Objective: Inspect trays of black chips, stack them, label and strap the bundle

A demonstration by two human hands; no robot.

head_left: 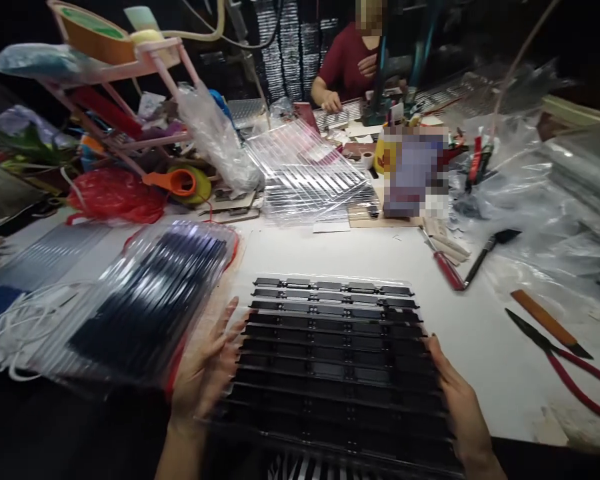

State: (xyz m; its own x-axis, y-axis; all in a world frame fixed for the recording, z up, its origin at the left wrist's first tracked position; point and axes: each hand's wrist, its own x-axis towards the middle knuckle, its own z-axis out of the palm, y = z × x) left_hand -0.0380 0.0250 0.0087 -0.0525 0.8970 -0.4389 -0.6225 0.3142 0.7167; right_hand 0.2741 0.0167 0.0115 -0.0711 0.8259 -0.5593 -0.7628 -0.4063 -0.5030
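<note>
Black strips (335, 360) lie row upon row across a clear tray (325, 277), close to the camera at the middle of the tabletop's front edge, its near end reaching past that edge; whether its far end touches the surface I cannot tell.

The white tabletop (500, 387) runs out to both sides. Beyond its back edge sits a person in a dark red top (347, 63), one hand (331, 102) low by some clear plastic pieces, the other (368, 65) raised to the chest. Crumpled clear plastic (525, 173) heaps the back right corner. A laden pink rack (167, 73) stands towards the back left corner. Between the rack and the front edge, on the left, lies a clear-wrapped stack of dark strips (155, 300). More clear trays (315, 173) are piled askew near the middle of the back edge. A red plastic bag (115, 193) slumps below the rack.

Both hands hold the tray between them: the left hand (207, 363), fingers spread, along its left side, the right hand (455, 393) at its right rim. White cable (27, 320) coils at the front left corner. Red-handled pliers (550, 348) lie towards the front right corner, an orange-handled blade (550, 321) just beside them.
</note>
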